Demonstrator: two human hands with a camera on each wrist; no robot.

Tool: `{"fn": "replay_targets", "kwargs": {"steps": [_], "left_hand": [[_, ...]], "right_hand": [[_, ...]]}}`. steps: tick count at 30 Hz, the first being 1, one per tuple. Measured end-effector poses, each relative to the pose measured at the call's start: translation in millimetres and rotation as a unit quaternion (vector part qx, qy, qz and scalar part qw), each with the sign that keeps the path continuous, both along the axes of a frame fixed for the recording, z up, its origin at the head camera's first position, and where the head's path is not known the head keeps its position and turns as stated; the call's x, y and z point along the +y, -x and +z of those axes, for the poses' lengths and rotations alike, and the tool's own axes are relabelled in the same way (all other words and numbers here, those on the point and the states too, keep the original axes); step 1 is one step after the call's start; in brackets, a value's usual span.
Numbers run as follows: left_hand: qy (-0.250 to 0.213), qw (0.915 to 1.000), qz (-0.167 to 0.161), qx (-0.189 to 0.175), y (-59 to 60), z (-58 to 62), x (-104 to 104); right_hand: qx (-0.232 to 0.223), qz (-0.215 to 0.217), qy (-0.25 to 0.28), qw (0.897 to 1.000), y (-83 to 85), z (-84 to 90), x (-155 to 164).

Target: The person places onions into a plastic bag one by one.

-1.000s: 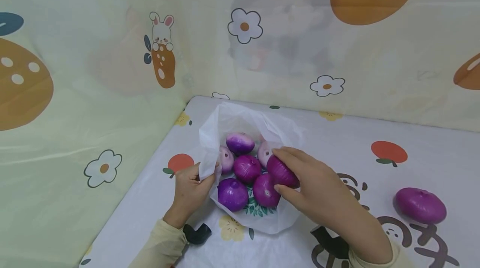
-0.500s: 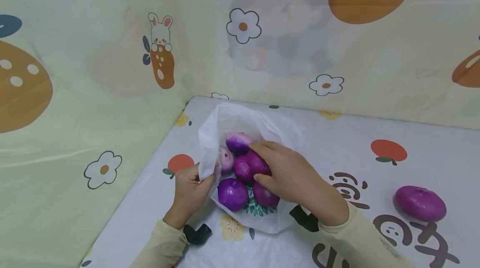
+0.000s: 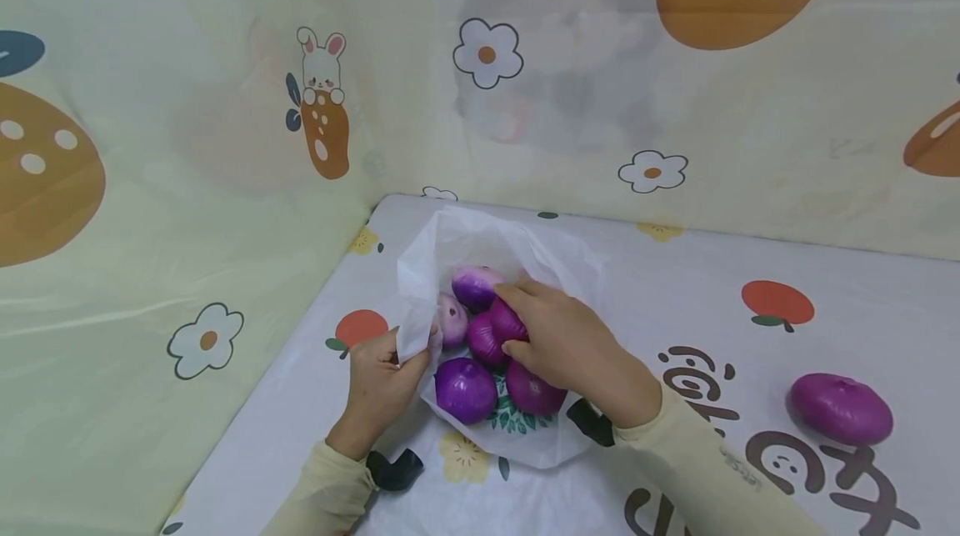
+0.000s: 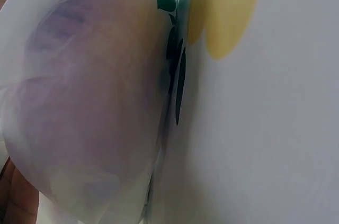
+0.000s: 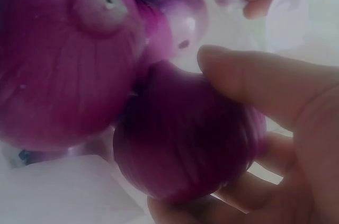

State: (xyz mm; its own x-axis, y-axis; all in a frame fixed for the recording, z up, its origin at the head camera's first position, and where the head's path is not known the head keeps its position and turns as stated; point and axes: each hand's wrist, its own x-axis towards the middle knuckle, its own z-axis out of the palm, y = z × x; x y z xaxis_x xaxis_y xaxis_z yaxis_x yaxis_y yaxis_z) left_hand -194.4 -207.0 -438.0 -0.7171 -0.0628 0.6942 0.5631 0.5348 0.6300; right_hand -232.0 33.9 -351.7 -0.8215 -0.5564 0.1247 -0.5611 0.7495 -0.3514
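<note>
The right hand [image 3: 570, 344] grips an onion [image 3: 508, 321] over the pile inside the bag [image 3: 555, 444], left of centre on the table [image 3: 862, 311]. The left hand [image 3: 378, 382] pinches the bag's near-left rim open. Best set the onion into a gap, releasing low.

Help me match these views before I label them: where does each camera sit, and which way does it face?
Head: worn on the head, looks down at the white bag of onions; both hands show.
Left wrist: pressed close to the bag's wall; a finger at the corner.
Right wrist: faces the onion that the right hand grips.
Shared: head and right wrist both show that onion.
</note>
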Motion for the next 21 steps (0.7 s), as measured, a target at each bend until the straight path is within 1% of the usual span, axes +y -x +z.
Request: {"fn": "replay_targets", "kwargs": {"steps": [6,12,17,21], "left_hand": [[-0.004,1.0000,-0.002,0.006,-0.9,2.5,1],[-0.009,1.0000,-0.001,-0.003,-1.2,2.3,2],[-0.014,0.9998,-0.004,-0.012,-0.5,1.9,2],[-0.014,0.9998,-0.006,-0.015,0.0,1.3,2]], "right_hand": [[0.007,-0.012,-0.001,1.000,4.7,-3.5,-1],[0.012,-0.024,0.003,1.000,10.3,-7.4,-2],[0.023,-0.023,0.000,0.999,14.0,-11.2,-5],[0.037,-0.019,-0.017,0.999,15.5,-15.8,-6]]}}
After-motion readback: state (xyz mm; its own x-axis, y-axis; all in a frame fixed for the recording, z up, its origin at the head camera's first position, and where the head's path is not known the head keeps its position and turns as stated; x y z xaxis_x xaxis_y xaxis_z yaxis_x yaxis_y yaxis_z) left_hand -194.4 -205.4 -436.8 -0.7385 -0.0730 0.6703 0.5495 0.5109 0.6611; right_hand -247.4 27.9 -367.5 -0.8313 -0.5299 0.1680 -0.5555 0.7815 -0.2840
